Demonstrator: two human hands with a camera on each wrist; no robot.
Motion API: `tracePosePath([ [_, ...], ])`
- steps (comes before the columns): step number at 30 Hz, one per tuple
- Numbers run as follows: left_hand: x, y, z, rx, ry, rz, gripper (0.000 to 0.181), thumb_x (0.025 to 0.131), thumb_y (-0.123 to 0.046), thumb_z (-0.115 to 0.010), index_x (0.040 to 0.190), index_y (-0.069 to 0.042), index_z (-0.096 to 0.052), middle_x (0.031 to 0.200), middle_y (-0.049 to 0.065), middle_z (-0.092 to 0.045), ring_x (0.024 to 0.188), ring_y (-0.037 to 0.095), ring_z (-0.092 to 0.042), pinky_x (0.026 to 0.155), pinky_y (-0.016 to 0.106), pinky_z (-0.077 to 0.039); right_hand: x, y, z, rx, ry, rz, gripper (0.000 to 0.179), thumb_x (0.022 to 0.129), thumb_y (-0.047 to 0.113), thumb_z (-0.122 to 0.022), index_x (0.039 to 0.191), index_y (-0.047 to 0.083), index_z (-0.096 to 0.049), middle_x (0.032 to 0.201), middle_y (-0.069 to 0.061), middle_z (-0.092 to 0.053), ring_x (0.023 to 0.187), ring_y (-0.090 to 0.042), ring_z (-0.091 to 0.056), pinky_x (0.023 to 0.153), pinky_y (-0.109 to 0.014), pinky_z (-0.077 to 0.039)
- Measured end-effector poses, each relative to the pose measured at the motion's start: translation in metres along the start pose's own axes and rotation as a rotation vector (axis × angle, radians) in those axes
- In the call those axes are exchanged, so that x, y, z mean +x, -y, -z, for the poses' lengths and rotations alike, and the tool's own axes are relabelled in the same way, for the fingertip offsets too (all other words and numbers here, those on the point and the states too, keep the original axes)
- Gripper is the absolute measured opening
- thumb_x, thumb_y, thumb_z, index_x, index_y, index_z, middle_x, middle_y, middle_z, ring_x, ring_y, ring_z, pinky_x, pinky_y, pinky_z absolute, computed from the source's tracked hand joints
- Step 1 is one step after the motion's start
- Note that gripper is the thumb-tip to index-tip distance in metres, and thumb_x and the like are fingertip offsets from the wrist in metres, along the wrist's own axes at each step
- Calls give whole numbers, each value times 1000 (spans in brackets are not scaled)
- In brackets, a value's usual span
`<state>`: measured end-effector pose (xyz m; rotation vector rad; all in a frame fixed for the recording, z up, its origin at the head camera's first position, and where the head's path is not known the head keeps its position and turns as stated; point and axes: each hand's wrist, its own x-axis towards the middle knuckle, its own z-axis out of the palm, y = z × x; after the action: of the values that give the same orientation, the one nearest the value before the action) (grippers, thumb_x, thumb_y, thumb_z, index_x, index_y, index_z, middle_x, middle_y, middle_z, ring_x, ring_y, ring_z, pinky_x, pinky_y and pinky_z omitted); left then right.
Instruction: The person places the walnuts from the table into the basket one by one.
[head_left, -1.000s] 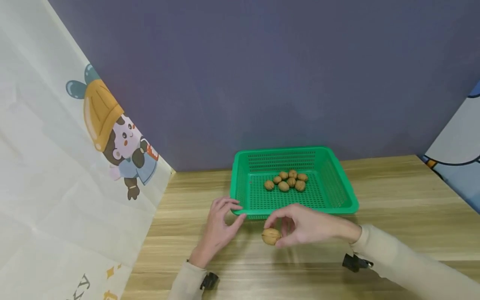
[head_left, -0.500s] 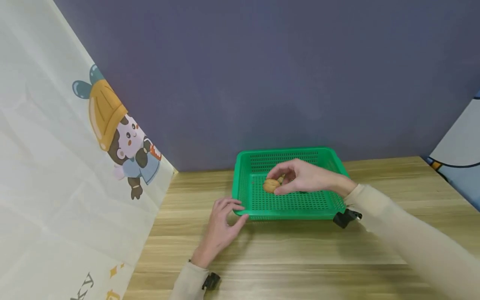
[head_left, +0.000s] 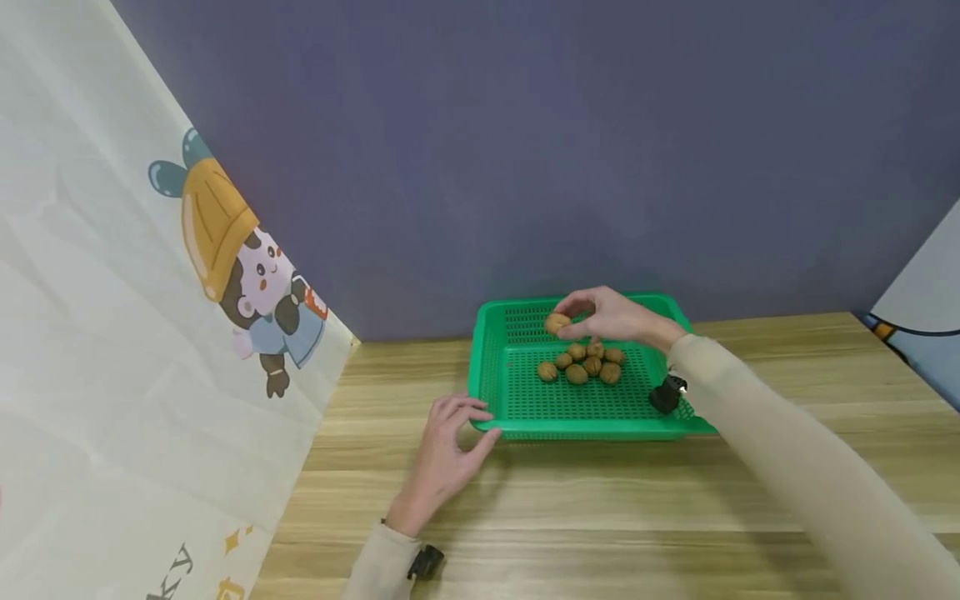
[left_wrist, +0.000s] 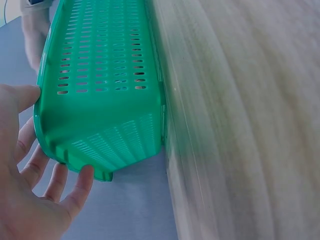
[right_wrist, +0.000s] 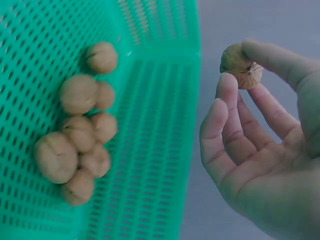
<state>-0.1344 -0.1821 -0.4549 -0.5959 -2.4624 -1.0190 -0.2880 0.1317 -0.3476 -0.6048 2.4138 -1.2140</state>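
Note:
A brown walnut point(right_wrist: 240, 67) is pinched between the thumb and fingertips of my right hand point(head_left: 611, 317). In the head view that hand hangs over the back part of a green plastic basket point(head_left: 577, 429), above several walnuts point(head_left: 576, 374) grouped on its perforated floor. In the right wrist view the held walnut appears past the basket's rim, apart from it. My left hand point(head_left: 441, 458) is at the basket's front left corner. The left wrist view shows its thumb touching the rim, with loosely extended fingers point(left_wrist: 80, 187) spread along the corner.
The basket stands on a wood-grain table point(head_left: 540, 525), close to a dark blue-grey wall point(head_left: 525, 167). A white sheet with a cartoon figure point(head_left: 255, 267) hangs at the left. Another printed panel point(head_left: 926, 283) is at the right edge.
My right hand has carried the walnut from in front of the basket, across its floor, to above the back part. The left hand has stayed at the corner.

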Motion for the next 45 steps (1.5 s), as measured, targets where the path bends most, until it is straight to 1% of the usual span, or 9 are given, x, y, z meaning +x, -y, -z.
tracePosePath([
  [2,1,0,0,0,1,3,18,90,-21,-85,104,-15,-75,125,6,-73,130,30,-57,113,59,-47,6,-10,0,-14,-9,-14,51,99,35,-76,144,13,-62,145,-14,-64,131,-35,-59,94,-55,-59],
  [5,1,-1,0,-9,12,11,19,90,-21,-84,105,-15,-76,125,6,-73,130,29,-57,114,59,-47,15,-24,-2,-29,-14,-23,52,99,34,-76,144,11,-62,145,-16,-63,135,-38,-57,107,-62,-51],
  [7,1,-2,0,-12,18,17,19,90,-22,-85,106,-15,-76,126,6,-73,130,29,-57,114,58,-47,20,-32,-5,-44,-14,-25,53,99,33,-77,144,10,-62,145,-17,-64,136,-38,-56,112,-62,-47],
  [10,2,-2,-1,-16,20,20,19,90,-21,-84,106,-15,-76,126,7,-73,131,29,-57,114,59,-47,26,-39,-9,-54,-15,-36,53,99,31,-76,144,8,-61,145,-19,-63,136,-40,-56,112,-64,-47],
  [17,3,-3,1,-36,28,32,18,91,-19,-84,106,-14,-76,126,10,-73,132,32,-56,114,61,-46,37,-49,-20,-125,-24,-65,52,103,28,-71,149,6,-58,150,-21,-59,139,-43,-54,115,-66,-45],
  [24,3,-3,3,-27,18,23,17,91,-20,-84,105,-14,-76,125,8,-73,131,32,-56,113,60,-47,43,-56,-35,-3,-18,-137,54,105,21,-67,154,2,-52,155,-24,-55,139,-44,-53,116,-61,-47],
  [34,2,-2,2,-14,24,16,17,91,-21,-83,106,-15,-76,126,9,-73,130,30,-56,113,59,-48,47,-66,-39,-48,-22,-145,53,105,20,-68,152,2,-54,154,-25,-56,136,-44,-57,112,-58,-51],
  [41,1,-2,2,-33,35,34,17,92,-21,-83,106,-15,-76,127,10,-73,131,30,-56,114,59,-47,49,-69,-40,-108,-31,-133,50,105,20,-68,149,1,-57,150,-27,-60,135,-45,-58,113,-59,-51],
  [45,1,-2,2,-36,27,27,17,91,-20,-84,106,-14,-76,126,10,-73,130,30,-56,113,59,-47,48,-68,-40,-85,-17,-130,49,106,21,-66,149,0,-57,149,-26,-61,136,-44,-59,114,-58,-50],
])
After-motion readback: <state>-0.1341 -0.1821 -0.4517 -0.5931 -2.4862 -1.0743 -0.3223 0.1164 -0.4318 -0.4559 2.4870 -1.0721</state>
